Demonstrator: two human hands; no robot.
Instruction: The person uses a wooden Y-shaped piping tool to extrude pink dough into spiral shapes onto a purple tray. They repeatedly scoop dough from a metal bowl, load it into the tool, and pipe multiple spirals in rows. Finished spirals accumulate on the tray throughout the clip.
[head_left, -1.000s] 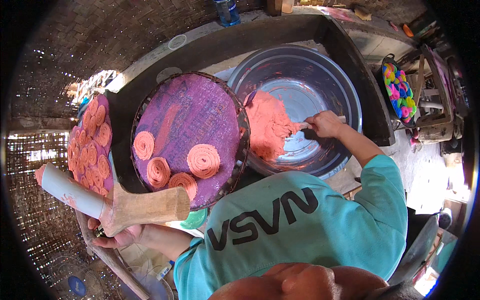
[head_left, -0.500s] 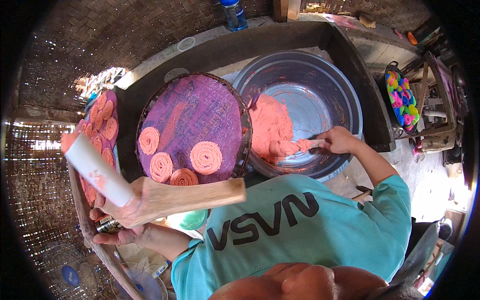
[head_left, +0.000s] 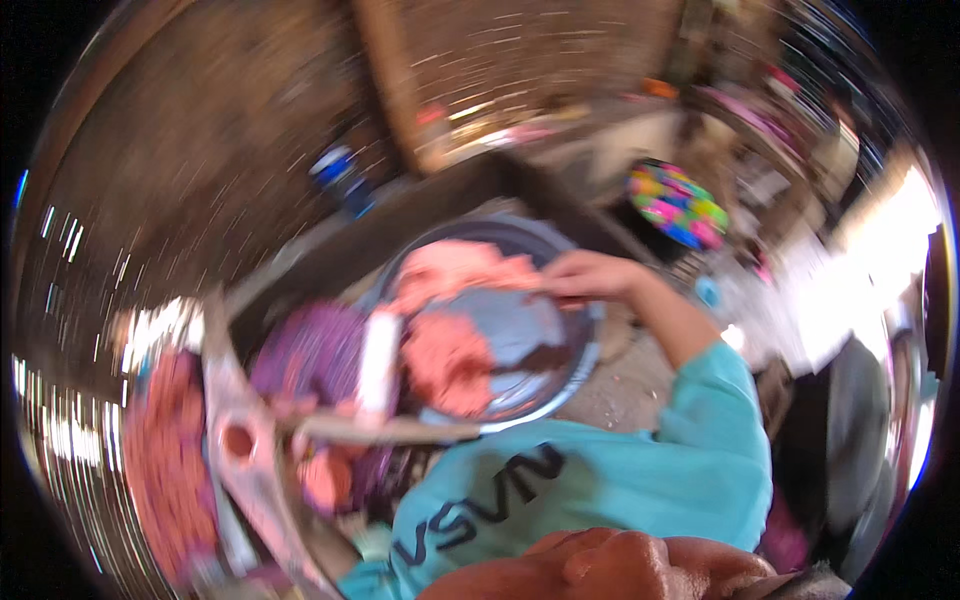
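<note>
My right hand is closed at the right side of a grey-blue basin, on a dough-covered scraper that the blur mostly hides. Soft pink dough lies in the basin's left and far parts. Left of it, a white tube stands up from a wooden handle. My left forearm reaches forward beside a wooden beam with a round hole; the hand's fingers cannot be made out. A purple woven sheet lies under this area, with a pink coil near its front.
Dark trough walls surround the basin and sheet. At far left is another sheet of pink coils. A blue-capped bottle stands by the woven wall. A container of brightly coloured pieces is at the back right.
My view has swung, so everything is shifted and blurred. The white tube and handle now appear close to the basin. My right hand has moved to the basin's far right rim. My left hand has become hidden.
</note>
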